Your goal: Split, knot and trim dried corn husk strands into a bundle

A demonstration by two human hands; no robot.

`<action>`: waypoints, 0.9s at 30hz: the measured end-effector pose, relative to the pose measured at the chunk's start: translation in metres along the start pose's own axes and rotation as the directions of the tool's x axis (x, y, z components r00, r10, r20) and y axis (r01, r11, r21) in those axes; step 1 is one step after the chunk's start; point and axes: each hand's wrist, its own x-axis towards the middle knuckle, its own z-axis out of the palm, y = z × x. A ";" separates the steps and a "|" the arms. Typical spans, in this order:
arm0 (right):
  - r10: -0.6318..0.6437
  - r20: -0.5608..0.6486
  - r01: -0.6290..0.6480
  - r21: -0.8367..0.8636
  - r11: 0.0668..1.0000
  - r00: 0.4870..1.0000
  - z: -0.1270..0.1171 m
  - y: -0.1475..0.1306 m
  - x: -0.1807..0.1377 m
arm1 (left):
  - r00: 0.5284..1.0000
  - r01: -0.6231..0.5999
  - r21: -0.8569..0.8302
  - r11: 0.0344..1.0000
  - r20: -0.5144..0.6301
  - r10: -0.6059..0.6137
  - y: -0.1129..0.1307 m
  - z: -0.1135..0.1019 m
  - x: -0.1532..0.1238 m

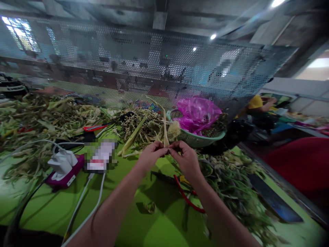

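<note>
Between my two hands stands a long, pale dried husk strip (165, 128), its upper end bending to the left. My left hand (153, 153) pinches the strip's lower end between thumb and fingertips. From the other side my right hand (185, 158) pinches the same end, the fingertips of both nearly touching. A fuzzy tan tuft (174, 129) is just behind them; I cannot tell whether it is joined to the strip. Below my right wrist lie red-handled pliers or cutters (185, 195), partly hidden by the arm. A small curled scrap (150, 207) rests on the green table (136, 219).
At left are a phone (101, 156), a purple power strip (67, 175) with white plugs, and cables. Dried husks (46, 118) heap behind. A green basket (203, 140) holds a pink plastic bag (196, 113). Greenish strips (233, 185) and a dark flat slab (276, 199) lie right.
</note>
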 end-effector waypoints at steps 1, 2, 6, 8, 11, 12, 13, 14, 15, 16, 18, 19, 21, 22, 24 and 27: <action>0.012 0.002 -0.012 0.013 1.000 1.000 0.000 0.000 0.000 | 1.000 -0.014 0.041 0.999 0.000 0.014 0.000 0.000 0.000; 0.025 0.011 -0.025 0.036 0.999 1.000 0.000 0.000 0.000 | 1.000 -0.019 0.069 0.997 -0.003 0.019 -0.001 -0.001 0.000; 0.065 0.088 -0.082 0.208 0.975 0.994 0.001 0.002 0.000 | 1.000 0.003 0.076 0.997 -0.029 -0.001 0.002 -0.002 0.001; 0.091 0.125 -0.124 0.292 0.948 0.988 0.002 0.004 0.001 | 1.000 0.007 0.076 0.997 -0.028 -0.005 0.003 -0.003 0.001; 0.148 0.131 -0.186 0.362 0.913 0.980 0.003 0.007 0.001 | 1.000 0.009 0.121 0.993 -0.022 -0.006 0.002 -0.004 0.001; 0.168 0.123 -0.203 0.372 0.906 0.978 0.004 0.007 0.001 | 1.000 0.002 0.161 0.987 -0.018 0.001 0.001 -0.004 0.001; 0.188 0.113 -0.217 0.381 0.899 0.976 0.005 0.008 0.002 | 1.000 -0.011 0.209 0.978 -0.009 0.013 0.000 -0.005 0.001; 0.207 0.104 -0.231 0.393 0.890 0.973 0.006 0.009 0.002 | 1.000 -0.029 0.260 0.965 0.005 0.029 -0.001 -0.005 0.001; 0.224 0.095 -0.244 0.410 0.879 0.970 0.006 0.010 0.002 | 0.999 -0.051 0.307 0.950 0.022 0.047 -0.002 -0.005 0.001; 0.236 0.087 -0.250 0.427 0.869 0.968 0.007 0.010 0.002 | 0.997 -0.074 0.343 0.936 0.039 0.064 -0.003 -0.005 0.000; 0.243 0.068 -0.247 0.448 0.859 0.968 0.007 0.011 0.002 | 0.994 -0.105 0.379 0.919 0.054 0.091 -0.004 -0.005 0.000; 0.240 0.058 -0.240 0.445 0.863 0.969 0.007 0.011 0.002 | 0.994 -0.110 0.389 0.915 0.052 0.097 -0.005 -0.005 0.001; 0.228 0.039 -0.222 0.429 0.876 0.973 0.007 0.010 0.002 | 0.995 -0.101 0.395 0.913 0.040 0.093 -0.005 -0.005 0.001; 0.224 0.033 -0.217 0.426 0.878 0.974 0.007 0.009 0.003 | 0.996 -0.091 0.392 0.916 0.034 0.085 -0.005 -0.006 0.002; 0.221 0.019 -0.207 0.435 0.877 0.975 0.007 0.008 0.003 | 0.998 -0.070 0.383 0.921 0.021 0.067 -0.005 -0.006 0.003; 0.204 -0.001 -0.184 0.432 0.883 0.979 0.008 0.008 0.003 | 0.999 -0.039 0.391 0.920 -0.007 0.046 -0.005 -0.007 0.004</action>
